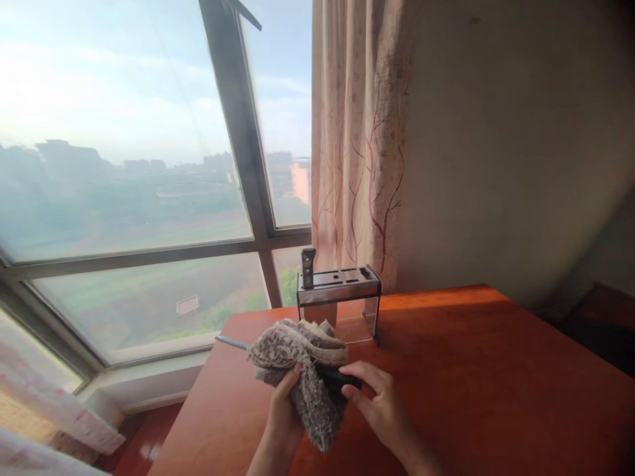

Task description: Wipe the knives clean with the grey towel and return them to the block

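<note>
A crumpled grey-brown fluffy cloth (pixel 282 347) is bunched in my left hand (pixel 285 403), whose thumb presses on its front. The cloth wraps around a sharpening steel, and the tip of its thin metal rod (pixel 231 342) pokes out on the left. My right hand (pixel 374 393) pinches the steel's black ridged handle (pixel 341 378) between thumb and fingers. Most of the rod is hidden inside the cloth. Just behind stands a knife block (pixel 340 291) with clear sides and a slotted metal top. One dark knife handle (pixel 308 268) rises from its left end.
All this is above a reddish-brown wooden table (pixel 476 377). A large window (pixel 124 165) with a dark frame takes up the left side. A patterned curtain (pixel 357 145) hangs behind the block, beside a plain wall (pixel 496 152). Another curtain (pixel 64 403) shows at lower left.
</note>
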`<state>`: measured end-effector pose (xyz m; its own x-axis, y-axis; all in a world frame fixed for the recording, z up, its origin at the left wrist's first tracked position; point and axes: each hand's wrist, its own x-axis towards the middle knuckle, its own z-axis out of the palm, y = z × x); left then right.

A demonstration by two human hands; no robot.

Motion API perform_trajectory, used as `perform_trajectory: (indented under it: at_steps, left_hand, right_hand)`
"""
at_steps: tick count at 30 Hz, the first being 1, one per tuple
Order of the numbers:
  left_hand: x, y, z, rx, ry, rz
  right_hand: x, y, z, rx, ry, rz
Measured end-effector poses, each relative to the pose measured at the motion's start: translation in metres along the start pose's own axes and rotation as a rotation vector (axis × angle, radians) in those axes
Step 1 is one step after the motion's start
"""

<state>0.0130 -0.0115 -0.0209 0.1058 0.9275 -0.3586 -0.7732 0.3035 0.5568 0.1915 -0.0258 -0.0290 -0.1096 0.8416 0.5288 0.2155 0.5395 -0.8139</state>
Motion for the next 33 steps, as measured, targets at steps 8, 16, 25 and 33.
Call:
perform_trajectory:
  at_steps: [8, 16, 25, 33]
  left_hand:
    - [0.002, 0.002, 0.006, 0.102, 0.072, 0.163]
    - [0.001, 0.001, 0.009, 0.103, 0.073, 0.177]
    - [-0.002, 0.001, 0.009, -0.004, 0.036, 0.081]
    - [-0.011, 0.017, 0.022, -0.148, 0.098, 0.132]
  right_hand:
    - [-0.005, 0.004, 0.006, -0.121, 0.091, -0.074]
    - [-0.004, 0.003, 0.005, -0.198, 0.135, -0.183]
    - [-0.001, 0.002, 0.006, 0.236, 0.091, 0.116]
    - [-0.012, 0.008, 0.051, 0.508, -0.107, 0.306]
